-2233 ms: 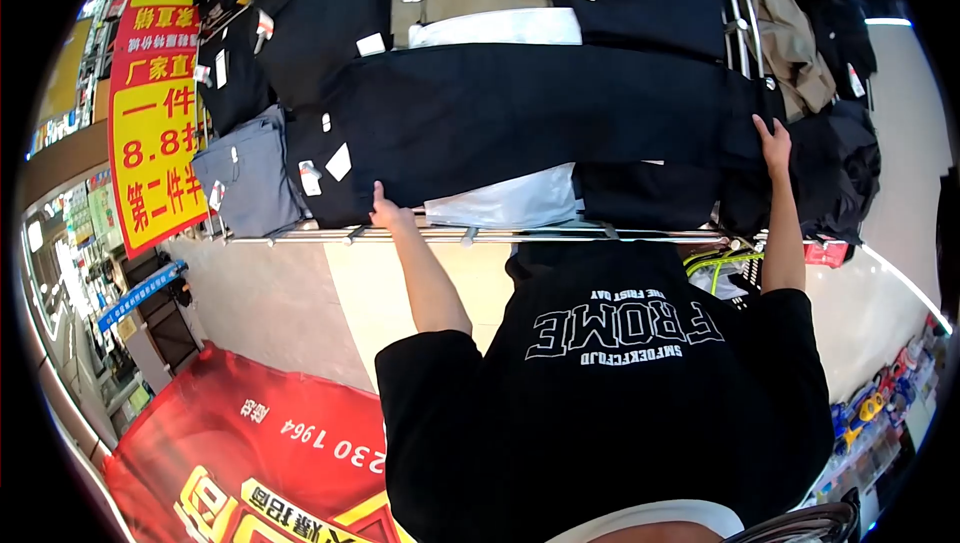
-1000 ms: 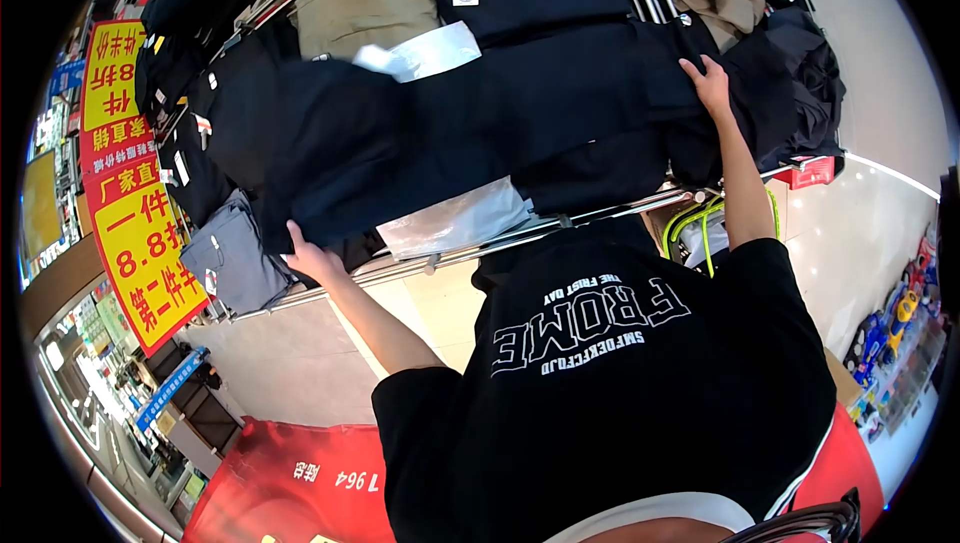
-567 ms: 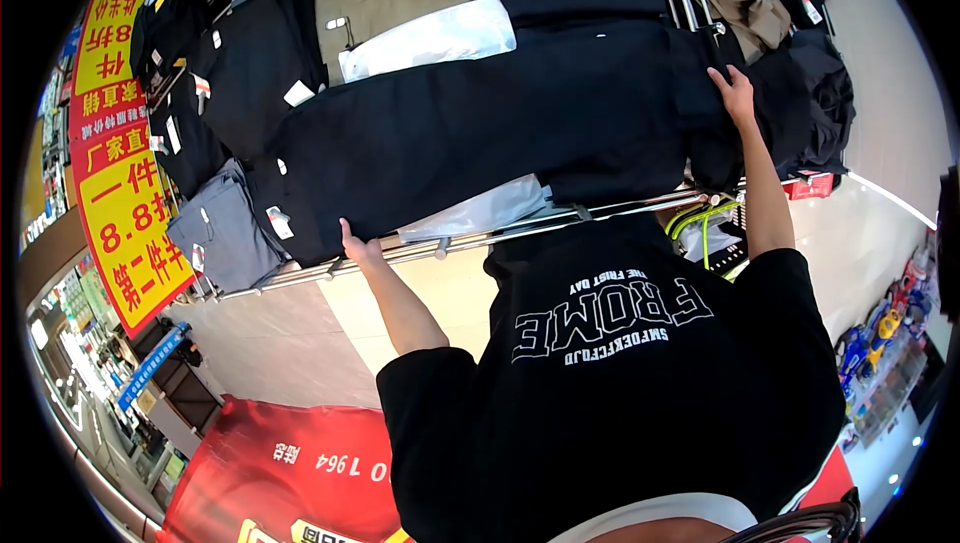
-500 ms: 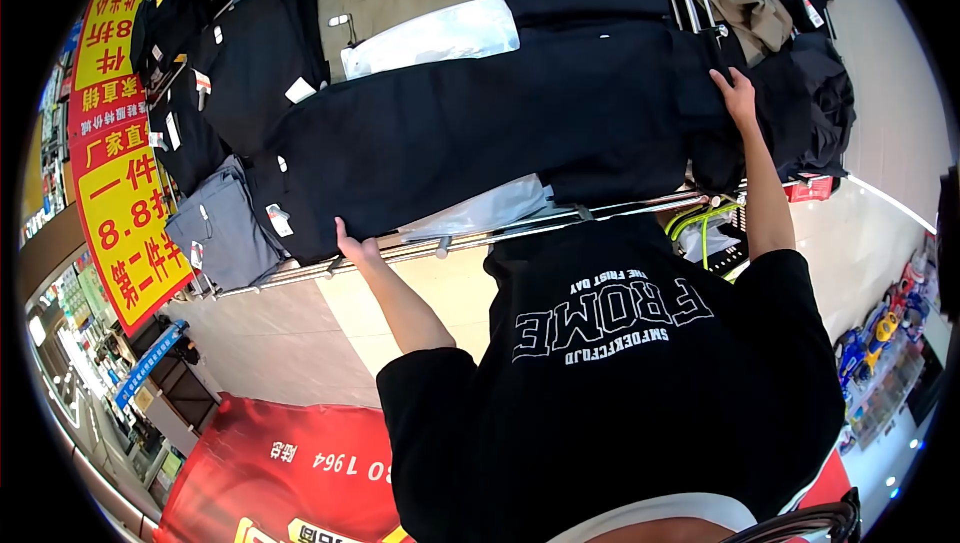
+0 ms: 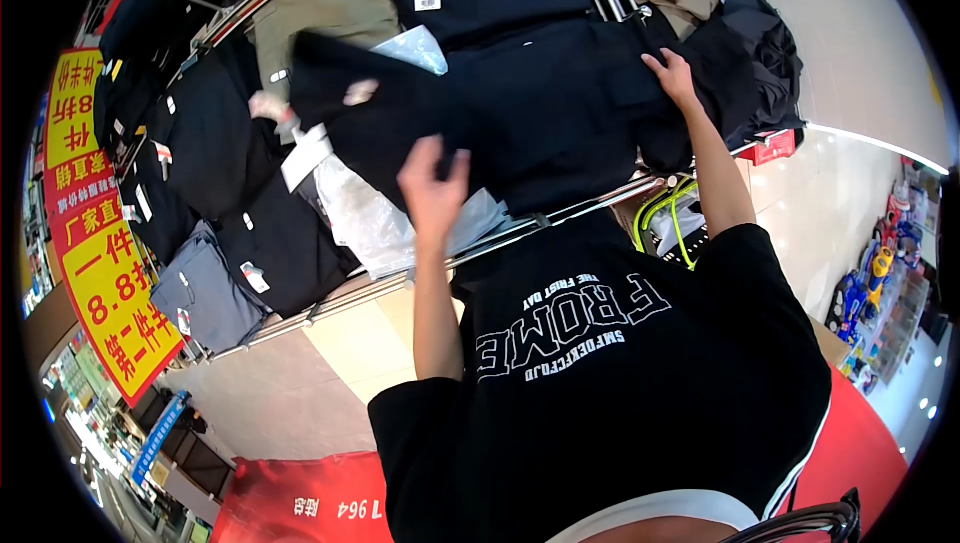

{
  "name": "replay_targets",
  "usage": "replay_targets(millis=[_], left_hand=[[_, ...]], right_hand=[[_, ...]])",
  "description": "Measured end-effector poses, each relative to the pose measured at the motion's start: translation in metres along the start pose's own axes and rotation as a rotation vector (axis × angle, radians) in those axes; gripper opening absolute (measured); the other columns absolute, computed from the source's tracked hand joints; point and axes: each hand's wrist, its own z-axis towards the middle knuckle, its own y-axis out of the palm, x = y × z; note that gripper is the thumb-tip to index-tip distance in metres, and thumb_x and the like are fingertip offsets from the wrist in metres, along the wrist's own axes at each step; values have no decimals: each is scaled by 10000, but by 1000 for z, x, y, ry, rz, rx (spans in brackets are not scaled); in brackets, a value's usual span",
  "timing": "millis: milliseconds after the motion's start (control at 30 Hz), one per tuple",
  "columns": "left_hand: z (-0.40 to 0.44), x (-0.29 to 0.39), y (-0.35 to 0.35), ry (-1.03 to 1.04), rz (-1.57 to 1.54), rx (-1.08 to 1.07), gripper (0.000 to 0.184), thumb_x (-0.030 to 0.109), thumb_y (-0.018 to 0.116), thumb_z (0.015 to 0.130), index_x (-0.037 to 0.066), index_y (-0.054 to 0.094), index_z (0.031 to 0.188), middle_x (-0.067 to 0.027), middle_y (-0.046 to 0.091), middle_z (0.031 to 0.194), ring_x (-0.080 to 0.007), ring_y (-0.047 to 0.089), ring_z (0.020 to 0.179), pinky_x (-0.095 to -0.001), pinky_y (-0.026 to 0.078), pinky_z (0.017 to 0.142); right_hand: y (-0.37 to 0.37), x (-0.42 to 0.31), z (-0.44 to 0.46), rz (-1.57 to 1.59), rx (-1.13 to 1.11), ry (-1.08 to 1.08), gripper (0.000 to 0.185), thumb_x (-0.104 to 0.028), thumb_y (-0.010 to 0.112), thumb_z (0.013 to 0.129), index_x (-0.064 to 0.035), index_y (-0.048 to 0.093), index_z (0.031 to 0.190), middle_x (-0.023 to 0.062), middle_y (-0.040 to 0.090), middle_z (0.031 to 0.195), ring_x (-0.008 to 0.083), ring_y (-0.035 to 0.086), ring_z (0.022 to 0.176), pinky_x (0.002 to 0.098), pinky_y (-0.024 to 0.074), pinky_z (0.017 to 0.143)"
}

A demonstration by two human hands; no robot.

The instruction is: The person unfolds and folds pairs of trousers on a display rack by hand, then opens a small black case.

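A pair of black trousers (image 5: 545,108) lies lengthwise across the garment display. Its left end is lifted and folding back over itself, smeared by motion, with blurred tags swinging. My left hand (image 5: 433,188) is over the near side of the fold, slightly blurred, thumb and fingers apart. At the right end of the trousers rests my right hand (image 5: 673,78), fingers spread on the fabric. Under the folding part, a clear plastic bag (image 5: 365,218) shows, and another bit of plastic (image 5: 415,49) sticks out on the far side.
Folded grey trousers (image 5: 210,288) and black trousers (image 5: 270,243) with tags lie at left. Khaki garments (image 5: 325,18) are behind. A metal rail (image 5: 560,213) edges the display's near side. A yellow-red sale sign (image 5: 105,273) hangs left; neon-green hangers (image 5: 665,218) show below the rail.
The trousers' left end, flat before, has been swung up and toward the right, uncovering plastic and black garments. My left hand moved right with it; my right hand stays at the right end.
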Motion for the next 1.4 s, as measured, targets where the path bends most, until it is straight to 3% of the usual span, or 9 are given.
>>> replay_targets(millis=[67, 167, 433, 533, 700, 900, 1033, 1300, 1400], left_hand=[[-7, -13, 56, 290, -66, -197, 511, -28, 652, 636, -4, 564, 1139, -192, 579, 954, -385, 583, 905, -400, 485, 797], [-29, -52, 109, 270, 93, -495, 529, -11, 616, 645, 32, 541, 1167, -163, 570, 1007, -375, 573, 936, -435, 492, 786], [-38, -40, 108, 231, 216, -636, 622, 196, 728, 702, 62, 474, 1254, -145, 542, 984, -328, 560, 937, -406, 464, 827], [-28, -37, 114, 226, 69, -493, 566, 291, 739, 733, 49, 521, 1197, -136, 534, 967, -299, 548, 929, -389, 447, 827], [8, -40, 134, -48, -126, -298, 405, 269, 710, 785, 43, 556, 1083, -119, 532, 913, -256, 533, 810, -353, 467, 720], [12, -50, 149, 104, 90, -280, 297, 240, 687, 803, 41, 543, 970, -108, 523, 884, -237, 539, 745, -342, 470, 688], [9, -50, 147, -2, -34, -289, 215, 186, 668, 816, 31, 563, 921, -84, 520, 868, -205, 526, 730, -323, 465, 678], [12, -54, 145, -18, -86, -295, 154, 147, 644, 835, 12, 582, 876, -71, 526, 805, -164, 511, 643, -286, 453, 625], [13, -57, 146, -29, -123, -296, 133, 128, 636, 838, 6, 591, 869, -71, 542, 795, -157, 515, 641, -282, 450, 614]], right_hand=[[6, 12, 3, 27, 10, -4, 534, -452, 667, 795, 30, 624, 1021, 236, 646, 936, 377, 622, 919, 398, 481, 782], [5, 10, 1, 56, -6, 30, 592, -476, 664, 788, 47, 612, 1061, 254, 635, 992, 383, 609, 966, 399, 474, 821], [8, 12, -3, 53, 58, 4, 584, -486, 663, 783, 44, 614, 1024, 253, 632, 984, 374, 606, 978, 414, 470, 819], [-10, -9, -9, 87, 140, -108, 503, -437, 677, 792, 46, 585, 899, 237, 614, 822, 355, 621, 795, 398, 467, 712], [-59, -47, -24, 309, 142, -128, 417, -307, 715, 793, 40, 482, 795, 164, 434, 622, 254, 405, 563, 343, 377, 558], [-26, -35, -43, -275, 413, -245, 441, -370, 757, 695, -79, 576, 972, 106, 556, 935, 321, 527, 862, 416, 434, 722], [9, -74, -85, -252, 171, -416, 673, -536, 767, 587, -84, 545, 1032, 85, 505, 961, 268, 485, 920, 395, 373, 789], [28, -52, -84, -437, 175, -453, 281, -136, 670, 652, -78, 534, 891, 79, 491, 871, 245, 477, 880, 381, 375, 762], [-1, -32, -64, -23, 366, -387, 149, -74, 627, 670, -42, 576, 806, 92, 575, 747, 271, 575, 729, 393, 439, 708]])
